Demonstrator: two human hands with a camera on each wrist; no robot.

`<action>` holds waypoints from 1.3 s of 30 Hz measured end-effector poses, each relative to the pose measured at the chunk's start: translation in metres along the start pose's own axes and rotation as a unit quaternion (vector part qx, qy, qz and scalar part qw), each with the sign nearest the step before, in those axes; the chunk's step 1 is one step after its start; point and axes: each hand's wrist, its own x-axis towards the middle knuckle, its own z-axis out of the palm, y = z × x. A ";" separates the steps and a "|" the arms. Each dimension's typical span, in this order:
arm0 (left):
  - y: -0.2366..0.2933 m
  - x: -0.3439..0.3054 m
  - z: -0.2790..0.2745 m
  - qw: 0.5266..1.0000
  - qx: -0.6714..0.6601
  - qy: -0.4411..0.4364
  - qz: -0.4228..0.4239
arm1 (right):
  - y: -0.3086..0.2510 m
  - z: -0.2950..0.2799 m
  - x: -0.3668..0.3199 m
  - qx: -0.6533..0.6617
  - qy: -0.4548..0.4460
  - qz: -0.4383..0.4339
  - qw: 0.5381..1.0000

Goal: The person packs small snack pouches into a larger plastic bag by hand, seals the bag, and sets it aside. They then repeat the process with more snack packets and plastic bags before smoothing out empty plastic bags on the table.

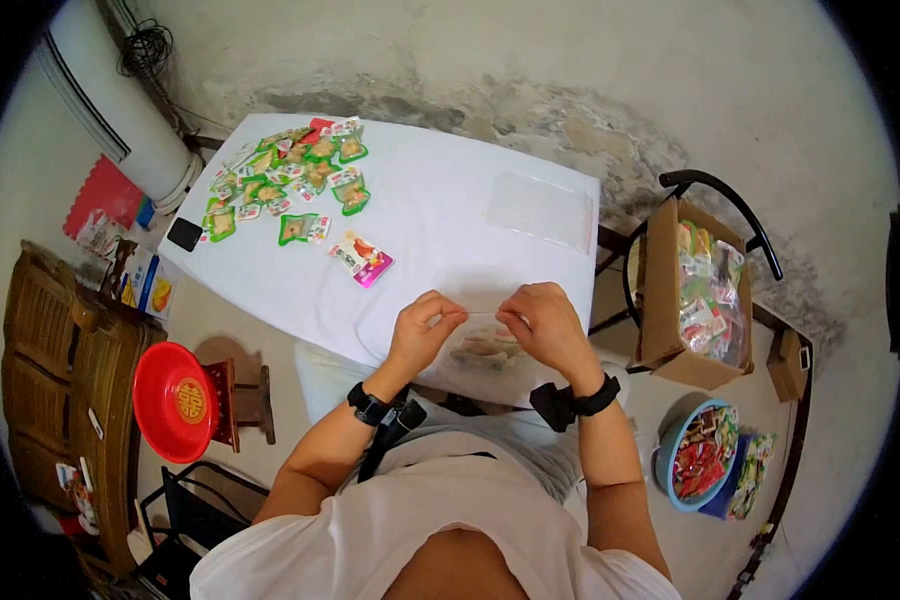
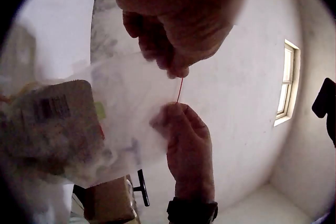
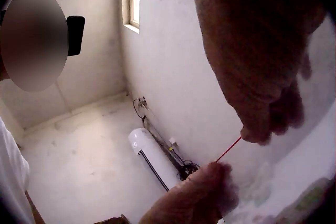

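The worktop [image 1: 420, 190] is the largest thing, a long surface with smooth white covering. To its right stands a cardboard box [image 1: 660, 290], brown and square-edged, full of shiny plastic packages. On the opposite side is a red basin [image 1: 150, 400], round and glossy, with golden pattern in its centre. A pale blue basin [image 1: 667, 475], also round, contains colourful wrappers. At the near edge of the worktop is a thin, transparent plastic bag [image 2: 134, 85]; through it shows a greyish packet [image 2: 58, 121] with rounded corners. The left hand [image 1: 425, 330] and the right hand [image 1: 548, 325] have bent fingers, nearly closed, and both pinch the bag's mouth, a little apart. On the worktop lie a flat purple-and-white packet [image 1: 363, 260], a black phone [image 1: 184, 234] and small, puffy green packets [image 1: 296, 229]. Thinnest is a red strip [image 2: 180, 90], stretched straight between the hands.
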 end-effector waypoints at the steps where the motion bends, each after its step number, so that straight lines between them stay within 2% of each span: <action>1: 0.002 0.001 0.001 1.000 0.000 -0.002 0.000 | 0.001 -0.001 -0.001 0.000 0.006 -0.004 1.000; 3: 0.008 0.006 0.002 0.999 -0.022 -0.017 0.037 | -0.001 -0.001 0.001 0.003 0.002 -0.008 1.000; 10: 0.010 0.013 0.009 0.998 0.017 -0.061 0.013 | 0.003 -0.004 -0.003 -0.015 -0.013 -0.007 1.000; 13: 0.011 0.012 0.009 0.997 0.051 -0.049 0.020 | 0.009 -0.014 -0.005 0.006 -0.024 -0.004 1.000; 15: 0.009 0.009 0.006 0.998 0.036 -0.045 -0.014 | 0.017 -0.018 -0.013 0.008 -0.016 0.002 1.000; 21: 0.010 0.007 0.001 0.998 -0.001 -0.051 -0.044 | 0.028 -0.026 -0.024 0.021 0.009 0.031 0.999; 26: 0.010 0.006 -0.001 0.998 0.015 -0.054 -0.040 | 0.037 -0.035 -0.032 0.043 0.003 0.051 0.998; 28: 0.010 0.006 0.000 0.998 0.014 -0.056 -0.041 | 0.039 -0.038 -0.035 0.072 -0.004 0.089 0.993; 39: 0.009 0.006 -0.001 0.997 -0.001 -0.058 -0.053 | 0.048 -0.040 -0.047 0.123 0.009 0.128 0.984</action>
